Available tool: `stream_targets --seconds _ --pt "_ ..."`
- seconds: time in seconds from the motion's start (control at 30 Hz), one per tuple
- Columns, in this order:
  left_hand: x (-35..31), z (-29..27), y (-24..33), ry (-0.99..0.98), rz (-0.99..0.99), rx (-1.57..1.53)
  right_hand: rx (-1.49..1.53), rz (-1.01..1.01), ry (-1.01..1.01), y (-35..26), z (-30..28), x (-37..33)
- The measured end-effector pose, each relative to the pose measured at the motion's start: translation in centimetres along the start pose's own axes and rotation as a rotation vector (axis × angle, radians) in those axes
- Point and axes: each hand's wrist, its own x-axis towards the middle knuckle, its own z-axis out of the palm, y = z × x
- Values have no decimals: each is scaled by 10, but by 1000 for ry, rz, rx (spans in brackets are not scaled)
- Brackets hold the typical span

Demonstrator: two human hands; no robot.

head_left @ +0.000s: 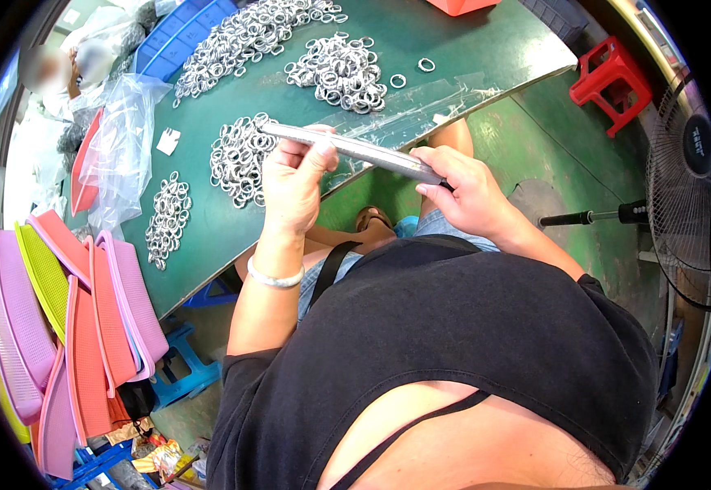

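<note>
My right hand [471, 189] is closed round the thick lower end of a long grey tapered metal bar [372, 153], where a bit of black shows. Toward its narrow end, my left hand [293, 184] pinches the bar between thumb and fingers; whether a ring is also in that grip is hidden. The bar slants over the near edge of the green table [527, 49]. Just left of my left hand lies a heap of silver rings [233, 159]. Farther back is another ring heap [341, 75], with two loose rings [426, 64] to its right.
A smaller ring pile [168, 219] and a large one [245, 39] lie on the table, near a blue crate [177, 37] and clear plastic bag [119, 155]. Colourful baskets [86, 327] are stacked left. A red stool [611, 84] and fan [686, 171] stand right.
</note>
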Motion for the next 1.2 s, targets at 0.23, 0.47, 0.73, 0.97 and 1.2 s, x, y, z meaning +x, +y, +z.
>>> stream_targets --seconds 0.23,0.47,0.73,0.97,1.2 --pt "0 9 -6 78 -33 80 -167 -44 73 -3 2 4" --pt "-2 18 2 20 -57 -31 -50 1 74 3 3 3" --pt "-2 12 2 -10 -97 -49 -32 -12 70 3 3 2" --pt "-2 3 3 -78 -108 -33 -33 -32 73 2 3 2" --pt "-6 0 10 -102 -66 64 -25 -35 45 -1 2 4"
